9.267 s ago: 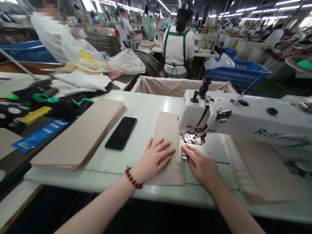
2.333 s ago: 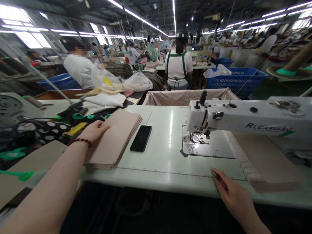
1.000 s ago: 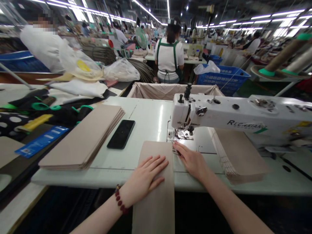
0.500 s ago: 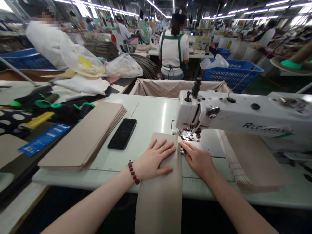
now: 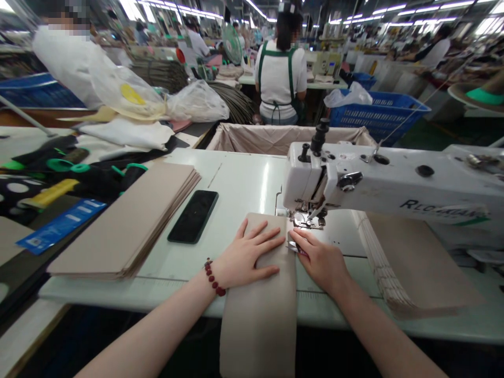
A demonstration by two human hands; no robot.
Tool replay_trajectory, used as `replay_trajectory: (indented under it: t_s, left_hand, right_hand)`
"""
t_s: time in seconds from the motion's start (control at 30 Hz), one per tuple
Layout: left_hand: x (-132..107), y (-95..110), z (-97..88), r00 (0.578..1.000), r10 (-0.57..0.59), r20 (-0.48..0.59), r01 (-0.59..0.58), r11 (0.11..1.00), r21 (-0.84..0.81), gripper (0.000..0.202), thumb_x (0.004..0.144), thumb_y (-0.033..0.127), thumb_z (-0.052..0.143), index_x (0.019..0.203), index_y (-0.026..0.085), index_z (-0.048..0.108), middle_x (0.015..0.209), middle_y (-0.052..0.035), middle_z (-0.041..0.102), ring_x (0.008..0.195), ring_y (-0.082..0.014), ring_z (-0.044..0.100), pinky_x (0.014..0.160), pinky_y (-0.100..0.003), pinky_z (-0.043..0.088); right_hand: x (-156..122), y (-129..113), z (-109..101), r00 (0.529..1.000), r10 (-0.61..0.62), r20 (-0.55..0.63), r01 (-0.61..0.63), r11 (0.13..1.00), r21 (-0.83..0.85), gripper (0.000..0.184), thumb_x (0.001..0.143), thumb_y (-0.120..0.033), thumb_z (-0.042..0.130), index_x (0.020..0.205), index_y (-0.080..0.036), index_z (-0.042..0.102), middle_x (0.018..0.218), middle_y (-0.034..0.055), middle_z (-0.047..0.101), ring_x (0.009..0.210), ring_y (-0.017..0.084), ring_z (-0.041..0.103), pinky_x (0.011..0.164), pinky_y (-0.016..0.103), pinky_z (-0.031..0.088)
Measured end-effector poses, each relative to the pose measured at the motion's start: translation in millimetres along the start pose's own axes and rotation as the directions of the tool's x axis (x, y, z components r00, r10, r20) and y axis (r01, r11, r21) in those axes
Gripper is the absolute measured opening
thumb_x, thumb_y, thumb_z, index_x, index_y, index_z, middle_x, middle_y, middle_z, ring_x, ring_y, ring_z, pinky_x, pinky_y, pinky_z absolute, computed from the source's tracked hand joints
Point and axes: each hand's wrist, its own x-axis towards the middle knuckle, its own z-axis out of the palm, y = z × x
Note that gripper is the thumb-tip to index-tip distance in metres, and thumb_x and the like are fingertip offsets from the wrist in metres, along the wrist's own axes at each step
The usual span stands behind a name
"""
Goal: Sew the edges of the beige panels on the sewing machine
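Observation:
A long beige fabric panel (image 5: 260,320) lies on the sewing table and hangs over its front edge. My left hand (image 5: 252,254) rests flat on it, fingers spread, with a dark red bead bracelet at the wrist. At the panel's right edge, my right hand (image 5: 317,257) is closed around small metal thread snips (image 5: 293,246). Their blades show beside the fingers; the rest is hidden in the palm. Its fingertips are just in front of the presser foot (image 5: 308,222) of the white sewing machine (image 5: 378,176). The panel's far end lies left of the foot.
A stack of beige panels (image 5: 126,226) and a black phone (image 5: 193,216) lie to the left. More stitched panels (image 5: 421,262) are piled right, under the machine arm. Thread spools and a blue packet (image 5: 61,226) sit far left. Behind the table is a cloth-lined bin (image 5: 252,137); co-workers sit beyond.
The view has shifted slightly, so the phone and left stack appear a little further left. Both hands and the panel stay nearly in place at the presser foot.

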Motion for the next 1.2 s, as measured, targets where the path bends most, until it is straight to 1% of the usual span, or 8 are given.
replay_trajectory:
  t_s: [0.23, 0.43, 0.53, 0.7, 0.83, 0.93, 1.07, 1.2]
  left_hand:
    - [1.6, -0.3, 0.9, 1.000, -0.002, -0.017, 0.002, 1.000, -0.005, 0.065, 0.090, 0.057, 0.048, 0.148, 0.036, 0.030, 0.152, 0.0002, 0.033, 0.143, -0.0324, 0.020, 0.114, -0.056, -0.003]
    - [2.3, -2.5, 1.7, 1.000, -0.014, -0.017, 0.014, 1.000, -0.020, 0.061, 0.091, 0.054, 0.048, 0.147, 0.036, 0.032, 0.151, 0.0003, 0.035, 0.142, -0.0332, 0.022, 0.113, -0.057, -0.007]
    - [3.0, -3.5, 1.7, 0.999, -0.029, -0.018, 0.029, 0.999, -0.016, 0.058, 0.092, 0.050, 0.047, 0.147, 0.036, 0.033, 0.152, 0.0005, 0.033, 0.142, -0.0321, 0.021, 0.113, -0.057, -0.007]
    - [3.4, -5.1, 2.6, 0.998, -0.054, -0.039, 0.053, 0.998, -0.022, 0.048, 0.096, 0.043, 0.043, 0.144, 0.037, 0.038, 0.150, 0.0007, 0.037, 0.141, -0.0294, 0.025, 0.113, -0.057, -0.004]
    - [2.6, -7.0, 5.2, 0.993, -0.096, -0.070, 0.093, 0.995, -0.040, 0.044, 0.098, 0.040, 0.041, 0.141, 0.038, 0.041, 0.149, 0.0001, 0.038, 0.140, -0.0295, 0.027, 0.112, -0.060, -0.001]
    - [2.2, -8.1, 5.9, 0.990, -0.109, -0.087, 0.105, 0.993, -0.047, 0.042, 0.098, 0.039, 0.040, 0.140, 0.037, 0.044, 0.148, -0.0008, 0.040, 0.139, -0.0288, 0.029, 0.113, -0.059, 0.002]
    - [1.8, -8.1, 4.6, 0.992, -0.098, -0.086, 0.093, 0.994, -0.053, 0.042, 0.098, 0.040, 0.041, 0.140, 0.036, 0.045, 0.147, -0.0012, 0.042, 0.138, -0.0283, 0.031, 0.114, -0.058, 0.005]
    - [1.8, -7.5, 4.3, 0.993, -0.096, -0.073, 0.092, 0.994, -0.050, 0.042, 0.097, 0.041, 0.043, 0.139, 0.037, 0.045, 0.148, -0.0001, 0.041, 0.139, -0.0276, 0.030, 0.114, -0.057, 0.005]
  right_hand:
    - [0.4, 0.7, 0.4, 1.000, -0.003, 0.004, 0.003, 1.000, 0.009, 0.052, 0.090, -0.019, 0.046, 0.141, -0.030, 0.042, 0.144, -0.0007, 0.048, 0.113, 0.019, 0.059, 0.085, 0.031, 0.054]
    - [-0.1, 1.3, 0.8, 1.000, 0.001, 0.002, -0.001, 1.000, 0.018, 0.050, 0.091, -0.019, 0.046, 0.140, -0.030, 0.044, 0.143, -0.0004, 0.048, 0.114, 0.019, 0.059, 0.087, 0.031, 0.053]
    - [-0.2, 1.4, 1.1, 1.000, 0.010, 0.011, -0.010, 1.000, 0.002, 0.051, 0.090, -0.019, 0.046, 0.140, -0.031, 0.044, 0.143, -0.0010, 0.048, 0.111, 0.019, 0.060, 0.085, 0.031, 0.054]
    - [-0.2, 1.3, 2.0, 1.000, 0.014, 0.013, -0.014, 1.000, -0.012, 0.050, 0.092, -0.020, 0.046, 0.141, -0.032, 0.042, 0.145, -0.0026, 0.046, 0.111, 0.019, 0.060, 0.082, 0.031, 0.055]
    - [-0.6, 2.2, 3.5, 1.000, 0.007, 0.002, -0.007, 1.000, -0.009, 0.050, 0.091, -0.019, 0.047, 0.140, -0.032, 0.043, 0.144, -0.0029, 0.047, 0.113, 0.018, 0.059, 0.081, 0.029, 0.054]
    - [-1.3, 3.4, 5.0, 1.000, 0.006, -0.001, -0.006, 1.000, -0.005, 0.051, 0.091, -0.019, 0.049, 0.140, -0.033, 0.042, 0.144, -0.0041, 0.047, 0.114, 0.018, 0.058, 0.081, 0.028, 0.054]
    - [-1.7, 4.3, 6.0, 1.000, 0.002, 0.003, -0.002, 1.000, 0.005, 0.050, 0.092, -0.021, 0.048, 0.140, -0.033, 0.042, 0.144, -0.0049, 0.046, 0.115, 0.017, 0.058, 0.081, 0.029, 0.054]
    - [-1.5, 4.1, 5.1, 1.000, 0.001, -0.002, -0.001, 1.000, 0.011, 0.049, 0.092, -0.020, 0.048, 0.139, -0.034, 0.043, 0.144, -0.0050, 0.047, 0.117, 0.017, 0.056, 0.082, 0.029, 0.054]
